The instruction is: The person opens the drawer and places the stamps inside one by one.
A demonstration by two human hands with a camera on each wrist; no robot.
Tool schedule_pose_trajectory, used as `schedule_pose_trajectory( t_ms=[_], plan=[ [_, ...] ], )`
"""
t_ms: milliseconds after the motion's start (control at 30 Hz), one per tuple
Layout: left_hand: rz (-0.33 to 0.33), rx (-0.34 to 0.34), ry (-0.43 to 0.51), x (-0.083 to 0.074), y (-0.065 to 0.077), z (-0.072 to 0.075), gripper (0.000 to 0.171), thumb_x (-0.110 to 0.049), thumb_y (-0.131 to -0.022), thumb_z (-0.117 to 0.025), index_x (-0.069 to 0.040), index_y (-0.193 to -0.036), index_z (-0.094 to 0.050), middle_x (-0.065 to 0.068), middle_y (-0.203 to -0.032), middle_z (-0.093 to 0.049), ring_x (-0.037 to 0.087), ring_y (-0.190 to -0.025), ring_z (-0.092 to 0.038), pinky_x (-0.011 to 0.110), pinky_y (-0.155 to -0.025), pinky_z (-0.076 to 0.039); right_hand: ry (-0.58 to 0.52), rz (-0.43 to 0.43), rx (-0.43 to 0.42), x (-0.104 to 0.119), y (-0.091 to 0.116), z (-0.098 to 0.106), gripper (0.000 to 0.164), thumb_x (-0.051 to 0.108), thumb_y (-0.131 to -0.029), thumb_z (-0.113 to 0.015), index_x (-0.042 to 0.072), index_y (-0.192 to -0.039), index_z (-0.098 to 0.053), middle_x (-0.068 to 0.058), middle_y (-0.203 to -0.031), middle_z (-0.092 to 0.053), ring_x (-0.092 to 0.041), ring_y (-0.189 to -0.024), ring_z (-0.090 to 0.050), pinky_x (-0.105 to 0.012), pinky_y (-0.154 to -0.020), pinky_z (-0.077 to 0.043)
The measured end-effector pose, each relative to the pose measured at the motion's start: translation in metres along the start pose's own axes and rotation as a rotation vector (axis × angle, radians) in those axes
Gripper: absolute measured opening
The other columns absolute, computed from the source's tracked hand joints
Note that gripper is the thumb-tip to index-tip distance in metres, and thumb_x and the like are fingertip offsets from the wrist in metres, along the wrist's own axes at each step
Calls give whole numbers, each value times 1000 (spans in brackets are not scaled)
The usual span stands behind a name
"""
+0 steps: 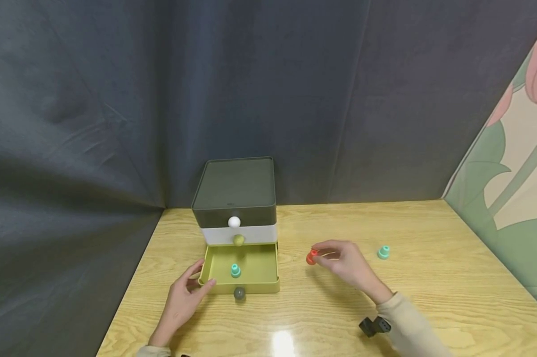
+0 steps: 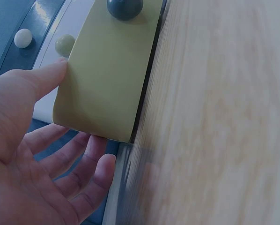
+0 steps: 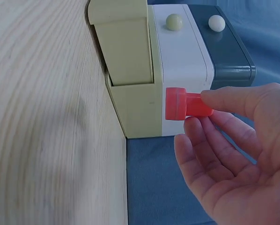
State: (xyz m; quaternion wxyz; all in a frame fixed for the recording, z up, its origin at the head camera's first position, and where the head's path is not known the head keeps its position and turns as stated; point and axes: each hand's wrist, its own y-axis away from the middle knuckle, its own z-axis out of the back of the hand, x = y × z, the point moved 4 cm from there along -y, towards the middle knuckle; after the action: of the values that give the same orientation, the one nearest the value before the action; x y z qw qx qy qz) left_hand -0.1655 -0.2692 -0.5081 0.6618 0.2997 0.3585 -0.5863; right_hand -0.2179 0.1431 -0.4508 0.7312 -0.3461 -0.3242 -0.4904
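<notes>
In the head view, my right hand (image 1: 346,263) pinches a small red stepped peg (image 1: 311,257) between thumb and fingers, lifted above the table to the right of the drawer. The right wrist view shows the peg (image 3: 176,104) lying sideways, its wide end pointing away from the palm. My left hand (image 1: 184,297) holds the left front corner of the pulled-out olive drawer (image 1: 259,287), thumb at the front edge and fingers against the side. Inside that drawer stands a teal stepped peg (image 1: 235,270). The left wrist view shows the thumb touching the edge of the drawer (image 2: 102,84).
The drawer belongs to a stacked unit (image 1: 239,186) with a dark top tier and a white middle tier (image 1: 259,233), both pushed in. Another teal peg (image 1: 383,252) stands on the wooden table (image 1: 429,297) at the right. A dark curtain (image 1: 295,99) hangs behind.
</notes>
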Motion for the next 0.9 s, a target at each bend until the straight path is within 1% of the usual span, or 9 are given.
schedule_pose_trajectory(
  t_ms=[233,467,567,900],
  plan=[
    [-4,0,0,0,-1,0,72,-38,-94,-83,-13,-156,-55,20,-144,-66,28,-111,-70,28,-85,-55,-2,9,16,4,-3,-9,25,9,-92,-81,3,-116,-80,-14,-113,-81,-26,-97,-79,-35,-87,-64],
    [-2,0,0,2,0,0,72,-40,-94,-82,-14,-156,-55,20,-143,-67,28,-111,-70,28,-86,-55,-28,15,38,11,-6,-18,25,8,-92,-81,3,-116,-80,-13,-114,-81,-26,-97,-79,-30,-86,-63],
    [0,2,4,2,0,0,72,-40,-94,-82,-14,-156,-55,20,-144,-66,28,-112,-70,28,-85,-55,-35,27,48,15,-7,-23,25,8,-92,-80,2,-116,-80,-14,-114,-81,-27,-97,-79,-30,-86,-63],
    [-1,-1,3,0,0,0,72,-37,-94,-83,-13,-156,-55,21,-143,-66,28,-110,-70,26,-83,-55,-57,55,66,23,-12,-36,25,9,-92,-80,2,-117,-80,-13,-114,-81,-30,-103,-79,-45,-94,-63]
  ],
)
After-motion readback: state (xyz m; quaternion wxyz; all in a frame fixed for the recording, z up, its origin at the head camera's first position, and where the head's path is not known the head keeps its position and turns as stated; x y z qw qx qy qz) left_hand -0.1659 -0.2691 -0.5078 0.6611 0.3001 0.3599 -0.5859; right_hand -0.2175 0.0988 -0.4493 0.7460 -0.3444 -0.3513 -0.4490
